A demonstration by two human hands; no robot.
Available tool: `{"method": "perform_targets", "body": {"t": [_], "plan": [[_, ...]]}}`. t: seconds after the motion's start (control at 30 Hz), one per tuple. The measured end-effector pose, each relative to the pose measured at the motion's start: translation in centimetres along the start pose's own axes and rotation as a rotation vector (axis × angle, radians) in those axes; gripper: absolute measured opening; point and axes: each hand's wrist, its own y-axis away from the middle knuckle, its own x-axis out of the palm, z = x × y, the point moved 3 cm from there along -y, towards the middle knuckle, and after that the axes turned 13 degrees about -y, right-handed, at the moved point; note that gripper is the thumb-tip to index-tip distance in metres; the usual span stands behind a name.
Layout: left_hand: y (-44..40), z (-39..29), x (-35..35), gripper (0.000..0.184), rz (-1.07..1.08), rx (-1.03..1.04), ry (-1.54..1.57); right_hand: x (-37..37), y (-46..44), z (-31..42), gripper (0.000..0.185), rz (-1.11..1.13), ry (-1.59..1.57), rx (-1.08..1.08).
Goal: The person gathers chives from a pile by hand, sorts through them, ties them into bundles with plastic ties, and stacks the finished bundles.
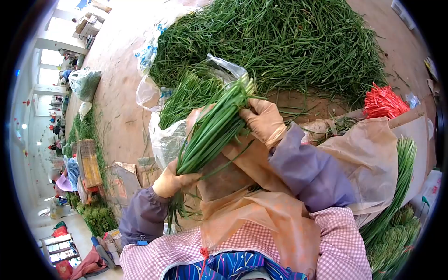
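Note:
A thick bunch of green chives (212, 128) is held slantwise in front of my body, its pale stem ends at the upper right. My gloved left hand (173, 181) is wrapped round the leafy lower part, and leaf tips hang below it. Near the stem ends, my gloved right hand (264, 122) has its fingers curled against the side of the bunch, some of them hidden. A few loose leaves stick out under the bunch. Behind it, more chives (193, 93) lie in a clear plastic bag (168, 140).
A large heap of loose chives (275, 42) covers the floor ahead. Red ties (383, 101) lie to the right, above a long bundle of greens (394, 186). A plastic apron (261, 224) covers my lap. At far left are a full bag (84, 84) and a wicker basket (88, 163).

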Motion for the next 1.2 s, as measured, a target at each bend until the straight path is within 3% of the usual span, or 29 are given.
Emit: {"method": "perform_targets", "body": {"t": [0.07, 0.13, 0.17, 0.2, 0.23, 0.27, 0.33, 0.4, 0.47, 0.53, 0.6, 0.67, 0.73, 0.8, 0.87, 0.9, 0.93, 0.97, 1.0, 1.07, 1.2], "plan": [[0.3, 0.5, -1.0, 0.030, 0.019, -0.064, -0.022, -1.3, 0.6, 1.7, 0.018, -0.104, 0.636, -0.138], [-0.1, 1.3, -1.6, 0.030, 0.062, -0.009, -0.049, -6.7, -0.9, 0.8, 0.010, -0.231, 0.658, -0.431], [-0.2, 1.6, -1.7, 0.031, 0.089, 0.001, -0.044, -11.9, -3.1, -0.8, 0.011, -0.426, 0.408, -0.559], [-0.2, 2.0, -1.6, 0.031, 0.090, 0.017, -0.020, -14.5, -2.5, 1.8, 0.014, -0.539, 0.305, -0.439], [-0.1, 2.2, -1.6, 0.031, 0.090, 0.035, 0.001, -18.1, -2.7, 2.3, 0.016, -0.695, 0.445, -0.407], [-0.2, 2.3, -1.5, 0.031, 0.090, 0.055, 0.023, -19.4, -1.8, 3.8, 0.020, -0.717, 0.355, -0.236], [-0.3, 1.8, -0.9, 0.030, 0.087, 0.077, 0.052, -17.0, -0.3, 5.2, 0.020, -0.572, 0.122, -0.231], [-0.7, 1.8, -0.7, 0.029, 0.104, 0.104, 0.056, -9.1, 2.3, 7.6, 0.028, -0.357, 0.054, -0.072], [-0.8, 1.4, -0.2, 0.028, 0.077, 0.143, 0.011, -5.8, 2.1, 5.3, 0.032, -0.132, 0.137, -0.028], [-0.6, 1.4, -0.2, 0.029, 0.076, 0.121, -0.003, -3.8, 1.2, 2.8, 0.026, -0.233, 0.074, -0.174], [-0.4, 1.9, -0.5, 0.030, 0.101, 0.045, 0.025, -5.8, -0.1, 1.4, 0.012, -0.322, 0.265, -0.394], [-0.7, 3.8, -1.5, 0.033, 0.164, 0.032, 0.046, -8.8, -0.8, 1.6, 0.011, -0.443, 0.190, -0.484], [-0.6, 4.6, -1.8, 0.035, 0.183, 0.014, 0.046, -14.2, -0.4, 3.2, 0.008, -0.681, 0.023, -0.295], [-0.4, 4.6, -1.6, 0.036, 0.155, -0.014, 0.032, -13.7, 1.3, 5.6, 0.009, -0.665, 0.113, -0.366], [-0.3, 4.0, -1.2, 0.036, 0.163, -0.041, 0.150, -7.7, 3.4, 6.8, 0.013, -0.247, 0.249, -0.649], [-0.6, 3.7, -1.1, 0.037, 0.168, -0.047, 0.205, -5.4, 3.8, 6.4, 0.025, -0.076, 0.198, -0.554], [-0.8, 3.9, -1.1, 0.037, 0.187, -0.049, 0.203, -3.4, 4.2, 7.2, 0.042, 0.074, 0.766, -0.767], [-1.0, 4.4, -1.4, 0.038, 0.203, -0.055, 0.201, -1.4, 4.8, 6.9, 0.063, 0.017, 1.160, -0.719], [-1.0, 4.7, -1.6, 0.038, 0.215, -0.063, 0.197, -0.4, 4.4, 5.9, 0.071, 0.009, 1.281, -0.639], [-0.5, 4.2, -1.3, 0.038, 0.253, -0.069, 0.276, 0.2, 4.2, 3.9, 0.066, 0.021, 1.323, -0.709], [-0.3, 5.7, -1.2, 0.037, 0.290, -0.092, 0.407, 0.8, 3.9, 2.0, 0.047, 0.034, 1.097, -0.954]]}}
